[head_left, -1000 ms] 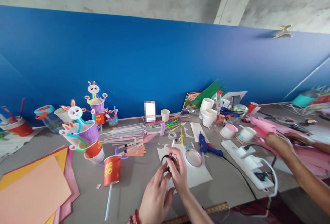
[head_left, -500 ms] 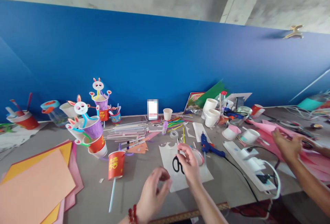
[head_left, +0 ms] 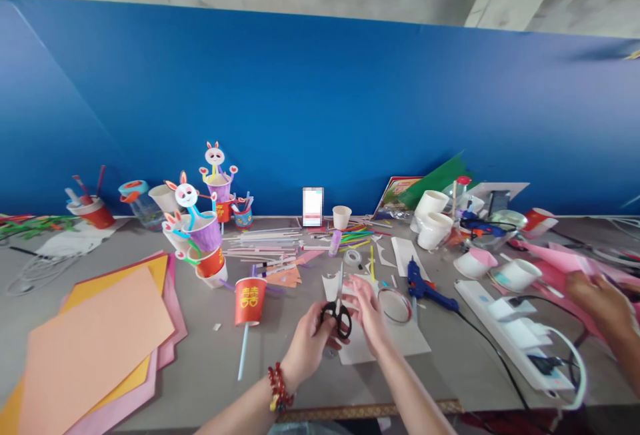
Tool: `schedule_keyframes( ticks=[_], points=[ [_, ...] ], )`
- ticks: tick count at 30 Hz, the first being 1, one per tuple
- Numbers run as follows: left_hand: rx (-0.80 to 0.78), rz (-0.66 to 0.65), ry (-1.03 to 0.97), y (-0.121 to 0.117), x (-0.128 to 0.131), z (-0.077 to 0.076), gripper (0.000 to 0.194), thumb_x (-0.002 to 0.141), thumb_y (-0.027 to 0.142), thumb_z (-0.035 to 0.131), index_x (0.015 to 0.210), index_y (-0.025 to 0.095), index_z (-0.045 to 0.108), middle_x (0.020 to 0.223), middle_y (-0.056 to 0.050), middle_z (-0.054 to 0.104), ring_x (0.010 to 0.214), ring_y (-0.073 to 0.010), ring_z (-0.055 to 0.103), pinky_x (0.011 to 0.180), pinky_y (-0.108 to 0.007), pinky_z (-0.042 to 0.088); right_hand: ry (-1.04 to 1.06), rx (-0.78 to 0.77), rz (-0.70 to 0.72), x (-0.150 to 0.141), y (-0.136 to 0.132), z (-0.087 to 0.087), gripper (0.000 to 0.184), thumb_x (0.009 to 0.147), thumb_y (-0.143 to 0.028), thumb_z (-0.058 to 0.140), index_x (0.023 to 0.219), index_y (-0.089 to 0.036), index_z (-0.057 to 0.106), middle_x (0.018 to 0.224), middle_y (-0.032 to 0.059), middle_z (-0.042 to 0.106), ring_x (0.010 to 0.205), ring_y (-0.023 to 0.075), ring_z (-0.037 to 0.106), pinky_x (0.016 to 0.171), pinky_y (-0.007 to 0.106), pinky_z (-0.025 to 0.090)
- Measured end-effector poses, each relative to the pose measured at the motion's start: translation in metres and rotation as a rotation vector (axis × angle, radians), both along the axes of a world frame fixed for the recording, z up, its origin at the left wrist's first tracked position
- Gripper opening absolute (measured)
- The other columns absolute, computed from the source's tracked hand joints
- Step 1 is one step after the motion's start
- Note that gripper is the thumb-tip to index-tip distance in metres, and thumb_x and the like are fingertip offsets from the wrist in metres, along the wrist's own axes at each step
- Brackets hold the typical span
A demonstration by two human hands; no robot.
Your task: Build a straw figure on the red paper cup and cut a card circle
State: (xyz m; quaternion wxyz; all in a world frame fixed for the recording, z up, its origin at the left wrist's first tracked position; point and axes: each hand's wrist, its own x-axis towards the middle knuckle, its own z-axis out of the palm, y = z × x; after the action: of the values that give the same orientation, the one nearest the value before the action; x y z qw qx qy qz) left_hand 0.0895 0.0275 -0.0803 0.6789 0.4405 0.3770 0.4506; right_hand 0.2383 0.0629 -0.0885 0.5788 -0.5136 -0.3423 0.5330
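A pair of black-handled scissors (head_left: 338,315) is held upright, blades pointing away from me. My left hand (head_left: 311,340) grips them by the handle loops. Just right of the blades is my right hand (head_left: 369,309), its fingers apart and stretched out; whether a fingertip touches the scissors I cannot tell. Under the hands lies a cut sheet of white paper (head_left: 407,345), with a ring of clear tape (head_left: 395,305) on it. A red paper cup (head_left: 251,301) with a pale blue straw (head_left: 243,353) stands to the left of my hands.
Coloured paper sheets (head_left: 100,341) are stacked at left, near rabbit-figure cups (head_left: 203,231). A blue glue gun (head_left: 427,286) and a white power strip (head_left: 513,335) with cables lie at right. Another person's hand (head_left: 603,298) is over pink paper at the far right.
The scissors have passed from my right hand to my left, which now grips the handles. My right hand has opened beside the blades. The camera view has turned a little left.
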Motion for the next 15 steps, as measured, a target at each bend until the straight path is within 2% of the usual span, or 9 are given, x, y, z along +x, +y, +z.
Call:
schedule_keyframes(
  ticks=[3, 6, 9, 12, 14, 15],
  points=[
    [0.002, -0.025, 0.037, 0.000, 0.000, 0.000, 0.040, 0.086, 0.048, 0.059, 0.108, 0.015, 0.054, 0.082, -0.006, 0.073, 0.065, -0.0190, 0.072, 0.056, -0.026, 0.048, 0.120, -0.039, 0.149, -0.005, 0.009, 0.010, 0.052, 0.072, -0.052, 0.078, 0.110, -0.019, 0.066, 0.083, 0.0085, 0.075, 0.072, 0.0253, 0.072, 0.062, 0.035, 0.057],
    [0.013, -0.049, 0.103, -0.005, -0.004, 0.001, 0.037, 0.087, 0.045, 0.057, 0.109, 0.015, 0.055, 0.081, -0.006, 0.074, 0.065, -0.0190, 0.073, 0.057, -0.025, 0.047, 0.106, 0.067, 0.100, -0.004, 0.029, 0.019, 0.043, 0.065, -0.041, 0.086, 0.096, -0.016, 0.071, 0.072, 0.0061, 0.073, 0.064, 0.0212, 0.069, 0.062, 0.034, 0.056],
    [0.022, -0.073, 0.121, -0.015, -0.016, 0.001, 0.032, 0.089, 0.043, 0.056, 0.105, 0.016, 0.056, 0.081, -0.007, 0.075, 0.066, -0.0193, 0.072, 0.059, -0.026, 0.047, 0.077, 0.158, -0.021, 0.012, 0.052, 0.024, 0.039, 0.064, -0.044, 0.084, 0.091, -0.019, 0.070, 0.079, 0.0061, 0.074, 0.073, 0.0213, 0.070, 0.072, 0.037, 0.057],
    [0.057, -0.024, 0.112, -0.023, -0.030, 0.001, 0.029, 0.092, 0.042, 0.054, 0.105, 0.017, 0.056, 0.086, -0.007, 0.075, 0.070, -0.0193, 0.072, 0.064, -0.028, 0.049, -0.003, 0.232, -0.144, 0.030, 0.062, 0.025, 0.038, 0.072, -0.052, 0.076, 0.096, -0.023, 0.069, 0.097, 0.0063, 0.075, 0.094, 0.0233, 0.069, 0.082, 0.037, 0.055],
    [0.080, 0.045, 0.127, -0.024, -0.035, 0.001, 0.028, 0.093, 0.042, 0.054, 0.106, 0.017, 0.055, 0.088, -0.008, 0.074, 0.072, -0.0191, 0.071, 0.066, -0.028, 0.050, -0.100, 0.227, -0.117, 0.031, 0.055, 0.023, 0.038, 0.075, -0.053, 0.073, 0.098, -0.023, 0.070, 0.101, 0.0074, 0.075, 0.097, 0.0249, 0.068, 0.078, 0.036, 0.055],
    [0.091, 0.071, 0.143, -0.023, -0.036, 0.002, 0.028, 0.093, 0.042, 0.054, 0.106, 0.017, 0.055, 0.088, -0.008, 0.074, 0.073, -0.0190, 0.071, 0.067, -0.028, 0.050, -0.168, 0.209, -0.049, 0.028, 0.048, 0.022, 0.038, 0.074, -0.053, 0.074, 0.096, -0.022, 0.072, 0.098, 0.0080, 0.075, 0.092, 0.0255, 0.068, 0.073, 0.035, 0.055]
  ],
)
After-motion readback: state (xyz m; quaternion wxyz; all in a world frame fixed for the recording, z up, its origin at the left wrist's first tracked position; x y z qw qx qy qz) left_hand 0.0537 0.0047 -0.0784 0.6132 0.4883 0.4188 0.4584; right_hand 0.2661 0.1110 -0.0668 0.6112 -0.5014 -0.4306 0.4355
